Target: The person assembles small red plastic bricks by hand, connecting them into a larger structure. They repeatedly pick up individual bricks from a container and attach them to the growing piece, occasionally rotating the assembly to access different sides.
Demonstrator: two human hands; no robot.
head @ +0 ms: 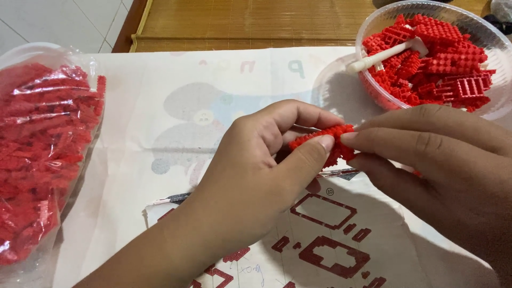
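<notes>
- The left hand [250, 176] and the right hand [442, 160] meet over the middle of the counter [160, 106], both closed on 1 small red block assembly [325, 140].
- The left hand's fingers [314, 149] are curled tight: the thumb presses on the near face of the assembly and the other fingers wrap behind it.
- The right hand's fingers [368, 137] pinch the assembly's right end, thumb below and forefinger above, with hardly any gap between them.
- The assembly is a short studded strip lying roughly level, held just above a printed instruction sheet [330, 240] that shows dark red outlines of parts.
- A pale patterned cloth [149, 133] covers the counter under the sheet.
- At the upper right stands a clear round plastic bowl [496, 37] heaped with loose red bricks [442, 58]; a white tool [384, 56] lies across them, its handle pointing left.
- At the left edge, well apart from the hands, sits a clear plastic bag [58, 176] stuffed with more small red pieces.
- Beyond the cloth lies a woven mat [245, 21], with white floor tiles [64, 21] at the upper left.
</notes>
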